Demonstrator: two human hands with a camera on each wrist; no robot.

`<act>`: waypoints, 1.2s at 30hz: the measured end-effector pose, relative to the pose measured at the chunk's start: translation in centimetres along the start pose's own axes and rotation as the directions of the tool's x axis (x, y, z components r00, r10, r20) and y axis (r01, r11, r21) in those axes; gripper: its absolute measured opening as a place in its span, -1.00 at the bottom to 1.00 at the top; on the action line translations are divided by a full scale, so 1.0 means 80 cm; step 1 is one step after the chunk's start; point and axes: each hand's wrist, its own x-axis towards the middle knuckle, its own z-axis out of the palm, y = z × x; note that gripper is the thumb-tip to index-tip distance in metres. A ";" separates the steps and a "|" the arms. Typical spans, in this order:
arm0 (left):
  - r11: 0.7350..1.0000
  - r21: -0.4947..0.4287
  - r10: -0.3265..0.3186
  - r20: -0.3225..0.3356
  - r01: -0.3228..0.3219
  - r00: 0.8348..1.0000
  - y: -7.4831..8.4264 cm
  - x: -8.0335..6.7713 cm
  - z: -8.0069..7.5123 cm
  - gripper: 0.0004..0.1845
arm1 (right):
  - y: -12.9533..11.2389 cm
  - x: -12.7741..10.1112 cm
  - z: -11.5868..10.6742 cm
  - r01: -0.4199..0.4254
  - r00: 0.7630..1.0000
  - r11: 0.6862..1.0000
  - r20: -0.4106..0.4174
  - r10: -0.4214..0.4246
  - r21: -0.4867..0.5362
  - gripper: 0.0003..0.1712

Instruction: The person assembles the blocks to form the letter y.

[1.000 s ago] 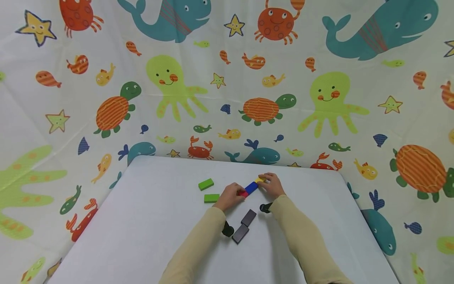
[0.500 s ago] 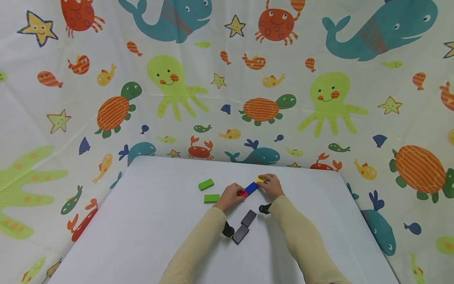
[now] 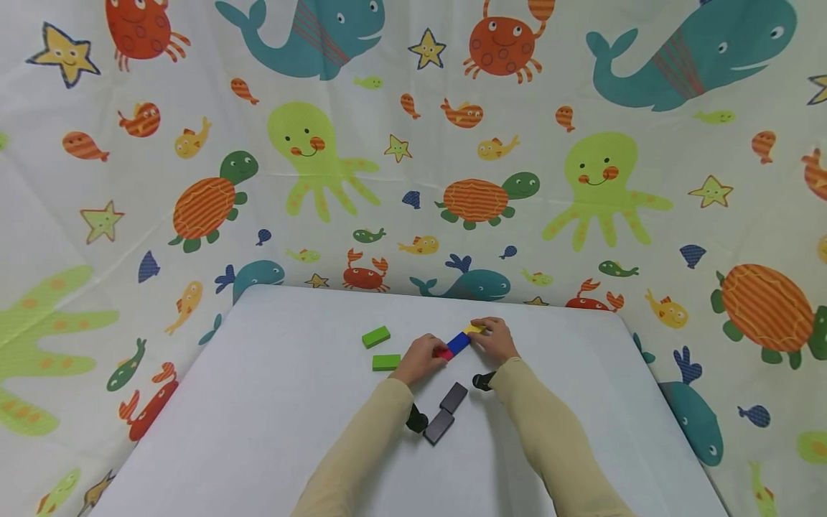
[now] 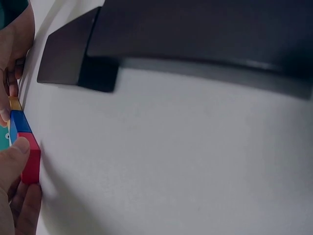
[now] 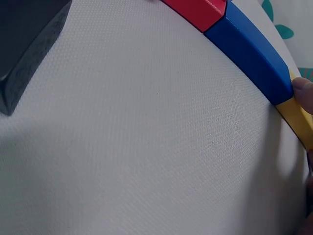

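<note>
Both hands hold the ends of a three-colour row

Here on the white tabletop (image 3: 278, 416), the left hand (image 3: 423, 357) pinches the red block (image 4: 32, 164), thumb on top, fingers curled at its outer end; across from it the right hand (image 3: 496, 339) has thumb and fingers closed round the yellow block (image 3: 474, 329); and between them sits the blue block (image 3: 459, 344), touching red at one end and yellow at the other, the row slanting away towards the far right!

Left of the left hand lie two blocks, the upper green block (image 3: 376, 337) tilted, the lower green block (image 3: 386, 362) nearly level, the two apart; nearer the person, between the forearms, come two dark grey blocks (image 3: 454, 397), end to end and slightly offset.

Against half a second ago, hands and blocks hold the same places; only the head view has shifted, ever so slightly, with the sea-animal backdrop (image 3: 413, 154) sliding along at its left edge.
</note>
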 end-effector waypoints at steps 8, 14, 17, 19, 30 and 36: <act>1.000 -0.015 0.012 0.000 -0.012 1.000 -0.002 -0.002 -0.008 -0.67 | -0.002 -0.004 -0.009 0.032 0.999 0.999 -0.005 -0.032 0.042 -0.48; 0.996 -0.042 0.079 -0.040 -0.081 0.996 -0.020 -0.011 -0.044 -0.59 | -0.002 -0.017 -0.015 0.014 0.994 0.989 -0.112 0.003 0.146 -0.39; 0.997 0.048 0.061 -0.118 -0.056 0.991 -0.041 -0.022 -0.071 -0.59 | -0.003 -0.023 -0.011 -0.050 0.985 0.970 -0.151 0.087 0.238 -0.40; 0.993 0.115 0.013 -0.177 0.008 0.984 -0.058 -0.031 -0.087 -0.60 | -0.007 -0.027 -0.006 -0.078 0.975 0.956 -0.176 0.132 0.283 -0.39; 0.970 0.150 -0.160 -0.187 0.189 0.969 -0.108 -0.062 -0.115 -0.60 | -0.025 -0.057 0.036 -0.102 0.960 0.934 -0.214 0.183 0.343 -0.42; 0.969 0.139 -0.177 -0.187 0.204 0.966 -0.105 -0.061 -0.111 -0.61 | -0.038 -0.061 0.056 -0.089 0.950 0.917 -0.242 0.195 0.389 -0.44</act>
